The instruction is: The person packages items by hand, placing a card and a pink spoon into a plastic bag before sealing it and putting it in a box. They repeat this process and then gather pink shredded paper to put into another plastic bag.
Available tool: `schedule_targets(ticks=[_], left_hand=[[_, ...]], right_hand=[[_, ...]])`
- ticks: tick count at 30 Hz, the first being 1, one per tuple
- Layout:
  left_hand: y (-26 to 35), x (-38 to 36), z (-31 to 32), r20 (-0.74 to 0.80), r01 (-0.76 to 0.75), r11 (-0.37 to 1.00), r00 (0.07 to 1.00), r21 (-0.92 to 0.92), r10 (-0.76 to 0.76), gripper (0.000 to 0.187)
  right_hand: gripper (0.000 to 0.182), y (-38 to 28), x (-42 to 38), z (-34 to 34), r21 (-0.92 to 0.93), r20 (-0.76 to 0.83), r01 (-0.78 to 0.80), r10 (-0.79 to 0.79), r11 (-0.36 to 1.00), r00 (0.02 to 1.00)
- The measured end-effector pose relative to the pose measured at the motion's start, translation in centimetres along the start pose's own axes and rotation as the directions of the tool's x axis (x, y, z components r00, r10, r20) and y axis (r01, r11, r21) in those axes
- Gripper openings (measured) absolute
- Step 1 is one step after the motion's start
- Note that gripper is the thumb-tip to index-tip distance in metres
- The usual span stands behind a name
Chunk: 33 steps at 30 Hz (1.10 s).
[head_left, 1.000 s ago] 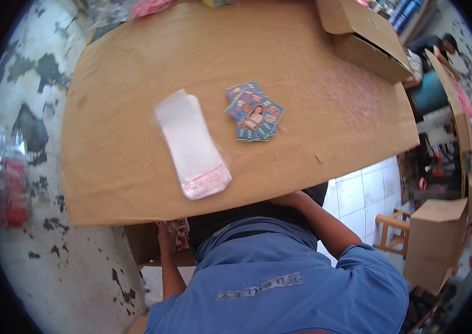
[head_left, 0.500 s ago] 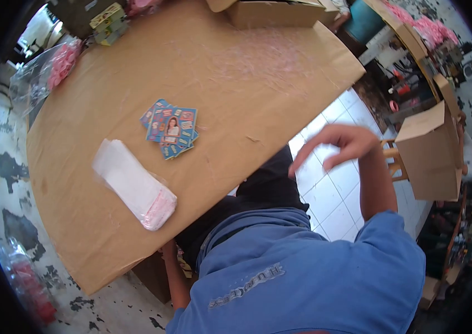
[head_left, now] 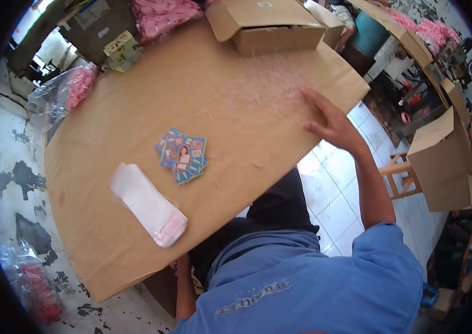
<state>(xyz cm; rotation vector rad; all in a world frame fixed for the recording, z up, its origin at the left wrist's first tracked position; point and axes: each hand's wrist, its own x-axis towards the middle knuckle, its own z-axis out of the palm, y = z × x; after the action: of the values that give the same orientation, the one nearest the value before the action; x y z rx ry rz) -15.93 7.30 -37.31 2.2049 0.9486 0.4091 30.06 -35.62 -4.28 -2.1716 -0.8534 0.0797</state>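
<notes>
My right hand [head_left: 332, 123] hangs over the right edge of the brown-covered table [head_left: 236, 142], thumb and fingers apart with nothing between them. Scattered thin clear-pink shreds [head_left: 275, 80] lie just beyond its fingertips. My left hand [head_left: 183, 264] is down by the table's near edge, beside a box underneath; its fingers are hidden, so its grip cannot be seen. Mid-table is a fanned pile of blue printed cards [head_left: 185, 158], the top one bearing a picture of a person. Nearer to me lies a stack of white, pink-ended plastic sleeves [head_left: 150, 205].
An opened cardboard box [head_left: 280, 39] stands at the table's far side. Pink pieces in a clear bag [head_left: 80, 86] and a larger pink heap [head_left: 166, 16] are at the far left. Another carton [head_left: 442, 158] and a wooden stool [head_left: 400, 175] stand to the right.
My right hand has moved forward from beside the table to above its right edge, fingers straightening. The view has tilted, bringing more of the far side into sight. Cards and sleeves stay put.
</notes>
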Motion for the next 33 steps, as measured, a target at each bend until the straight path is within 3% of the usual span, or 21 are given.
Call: schedule_targets(ticks=[1, 3, 6, 10, 13, 16, 19, 22, 24, 26, 28, 30, 33], left_hand=[[0.3, 0.1, 0.2, 0.000, 0.002, 1.000, 1.000, -0.002, -0.002, 0.041], [0.8, 0.3, 0.5, -0.006, 0.001, 1.000, 1.000, -0.002, -0.001, 0.041], [1.4, 0.8, 1.1, 0.002, -0.003, 1.000, 1.000, 0.002, 0.003, 0.041], [2.0, 1.3, 1.8, -0.002, -0.013, 1.000, 1.000, 0.000, 0.013, 0.042], [2.2, 1.4, 1.9, 0.005, -0.009, 1.000, 1.000, -0.003, 0.009, 0.042], [2.2, 1.2, 2.1, 0.003, -0.004, 1.000, 1.000, 0.001, 0.004, 0.042], [2.2, 1.5, 2.1, 0.005, -0.008, 1.000, 1.000, 0.002, 0.008, 0.042], [2.1, 2.0, 2.2, 0.004, -0.021, 1.000, 1.000, 0.006, 0.021, 0.042], [2.1, 2.3, 2.0, 0.008, -0.039, 0.999, 0.999, 0.006, 0.039, 0.043], [1.9, 2.1, 1.5, 0.027, -0.052, 0.999, 0.998, 0.016, 0.051, 0.043], [1.6, 2.0, 1.1, 0.053, -0.064, 0.998, 0.997, 0.021, 0.063, 0.043], [1.7, 2.3, 1.0, 0.064, -0.072, 0.997, 0.995, 0.013, 0.071, 0.043], [1.8, 2.6, 0.9, 0.084, -0.088, 0.996, 0.993, 0.009, 0.087, 0.043]], right_hand=[[0.076, -0.6, 0.1, -0.1, -0.095, -0.009, 0.045, -0.046, 0.994, 0.999], [0.076, -0.9, 1.1, -0.8, -0.045, -0.021, 0.038, -0.039, 0.998, 0.999], [0.078, 0.5, 3.9, -2.2, -0.181, -0.053, 0.059, -0.069, 0.982, 0.996], [0.080, 3.6, 8.5, -3.5, -0.271, -0.128, -0.030, -0.006, 0.962, 0.992], [0.080, 5.2, 11.0, -3.0, -0.227, -0.096, -0.145, 0.126, 0.963, 0.987], [0.077, 5.0, 12.1, -1.7, -0.355, 0.013, 0.018, -0.014, 0.935, 1.000], [0.070, 2.3, 11.6, -1.0, -0.189, 0.170, 0.138, -0.106, 0.972, 0.980], [0.060, 0.0, 11.9, -1.5, -0.044, 0.151, 0.088, -0.080, 0.995, 0.985], [0.053, 2.2, 13.7, -2.0, -0.227, -0.018, 0.277, -0.289, 0.934, 0.957], [0.051, 3.8, 15.3, -2.2, -0.185, -0.046, 0.235, -0.247, 0.954, 0.968], [0.067, 4.3, 15.5, -1.5, -0.276, -0.057, 0.191, -0.215, 0.942, 0.975], [0.072, 3.8, 15.1, -1.2, -0.310, 0.121, 0.053, -0.016, 0.949, 0.992], [0.076, 1.9, 13.7, -1.6, -0.108, 0.144, 0.139, -0.123, 0.984, 0.982]])
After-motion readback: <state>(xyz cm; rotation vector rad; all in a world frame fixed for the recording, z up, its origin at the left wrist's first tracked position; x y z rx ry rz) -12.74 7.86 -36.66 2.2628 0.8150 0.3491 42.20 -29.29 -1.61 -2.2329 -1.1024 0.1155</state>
